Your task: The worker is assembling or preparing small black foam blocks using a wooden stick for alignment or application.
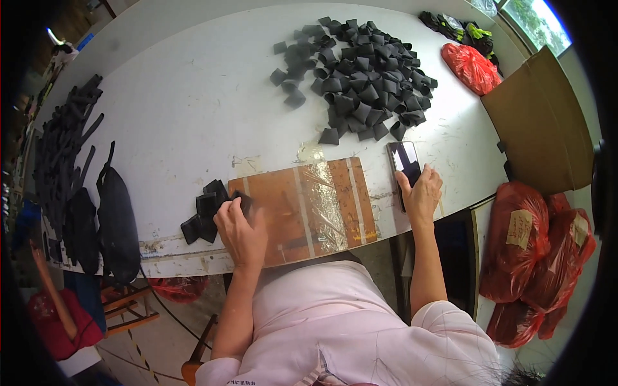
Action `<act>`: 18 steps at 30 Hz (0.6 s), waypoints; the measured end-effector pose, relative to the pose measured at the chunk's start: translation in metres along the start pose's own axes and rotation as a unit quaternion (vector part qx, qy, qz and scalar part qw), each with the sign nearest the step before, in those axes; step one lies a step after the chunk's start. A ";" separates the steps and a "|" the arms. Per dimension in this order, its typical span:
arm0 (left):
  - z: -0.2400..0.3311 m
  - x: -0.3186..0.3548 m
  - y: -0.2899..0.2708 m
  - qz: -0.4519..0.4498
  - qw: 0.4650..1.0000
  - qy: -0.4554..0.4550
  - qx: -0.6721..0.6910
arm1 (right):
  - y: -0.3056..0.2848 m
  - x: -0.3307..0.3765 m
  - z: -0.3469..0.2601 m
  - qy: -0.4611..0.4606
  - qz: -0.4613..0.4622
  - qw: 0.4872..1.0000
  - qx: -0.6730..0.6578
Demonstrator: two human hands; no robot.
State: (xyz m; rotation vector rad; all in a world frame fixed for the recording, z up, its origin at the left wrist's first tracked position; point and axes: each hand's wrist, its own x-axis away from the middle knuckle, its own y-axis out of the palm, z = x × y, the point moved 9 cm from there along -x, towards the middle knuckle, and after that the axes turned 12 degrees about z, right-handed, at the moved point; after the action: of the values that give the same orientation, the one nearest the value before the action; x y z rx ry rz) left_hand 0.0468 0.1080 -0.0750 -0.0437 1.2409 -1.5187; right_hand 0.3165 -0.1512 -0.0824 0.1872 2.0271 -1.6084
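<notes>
On the left part of a brown board, my left hand [239,228] is closed with its fingertips on a small black folded fabric piece [242,202]. The hand partly hides that piece. Several similar black pieces [207,207] lie in a small heap just left of the hand. My right hand [422,193] rests at the right side of a smartphone [407,157] lying on the table. Its thumb lies over the phone and its fingers are apart, gripping nothing. The flat board [273,222] has strips of clear tape across it and sits at the table's near edge.
A large pile of black fabric pieces [367,80] covers the table's far middle. Long black strips [64,141] and dark pouches [118,219] lie at left. A red bag [471,67], cardboard [541,122] and red bags [515,251] stand right. Another person's arm [53,289] shows lower left.
</notes>
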 end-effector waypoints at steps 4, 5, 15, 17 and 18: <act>-0.008 0.001 0.005 0.018 1.000 -0.001 -0.006 | 0.008 0.006 -0.005 -0.011 -0.011 1.000 -0.021; -0.010 0.001 0.006 0.020 1.000 -0.005 -0.003 | 0.008 0.005 -0.006 -0.007 -0.009 1.000 -0.018; -0.006 0.002 0.005 0.034 0.999 0.013 0.016 | 0.010 -0.006 -0.002 0.033 -0.026 0.996 -0.078; -0.006 0.003 0.003 0.041 0.999 0.016 0.022 | 0.013 -0.006 -0.001 0.033 -0.033 0.996 -0.083; -0.007 0.003 0.003 0.041 0.999 0.015 0.028 | 0.010 -0.007 0.000 0.034 -0.030 0.996 -0.083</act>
State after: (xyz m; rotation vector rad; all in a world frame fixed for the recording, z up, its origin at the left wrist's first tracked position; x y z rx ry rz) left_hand 0.0433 0.1109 -0.0823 0.0672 1.2094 -1.4861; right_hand 0.3264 -0.1465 -0.0880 0.1234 2.2258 -1.4784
